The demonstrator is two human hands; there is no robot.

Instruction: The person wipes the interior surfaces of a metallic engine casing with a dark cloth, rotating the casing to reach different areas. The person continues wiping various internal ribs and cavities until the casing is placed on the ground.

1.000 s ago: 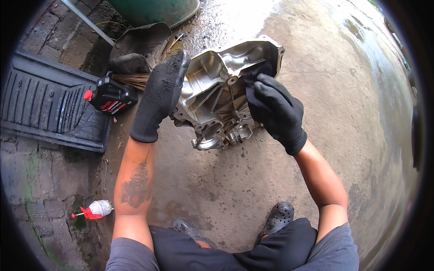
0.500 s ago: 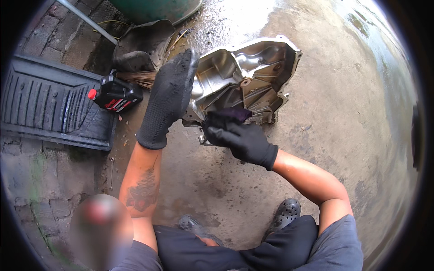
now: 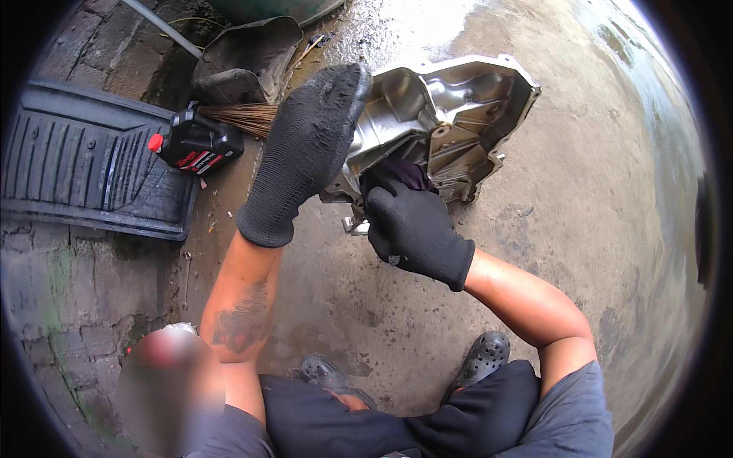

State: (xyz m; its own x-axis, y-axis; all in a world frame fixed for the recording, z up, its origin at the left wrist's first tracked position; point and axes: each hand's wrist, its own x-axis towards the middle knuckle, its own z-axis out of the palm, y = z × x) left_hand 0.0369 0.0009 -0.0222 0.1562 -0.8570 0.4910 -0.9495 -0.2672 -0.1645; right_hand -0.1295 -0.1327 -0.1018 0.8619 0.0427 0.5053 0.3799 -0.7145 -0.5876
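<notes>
A cast metal housing (image 3: 477, 103), silvery with ribs and hollows inside, is tilted with its hollow side toward me, above the concrete floor. My left hand (image 3: 309, 141), in a black knitted work glove, is closed on the housing's left edge; its fingertips are partly hidden behind the rim. My right hand (image 3: 418, 229), also in a black glove, is closed on a dark purple cloth (image 3: 412, 174) and presses it into the lower part of the hollow. The fingers inside the housing are mostly hidden.
On the left lie a black ribbed mat (image 3: 84, 164) and a black jug (image 3: 200, 143) with a red cap. Behind them are broom bristles (image 3: 243, 116), a worn dark scoop-shaped piece (image 3: 248, 57) and a green tub (image 3: 279, 9). Wet concrete (image 3: 412, 30) shines at the far side.
The housing and my left hand have shifted to the right and slightly away. My right hand has moved with the cloth, turning and reaching deeper into the hollow.
</notes>
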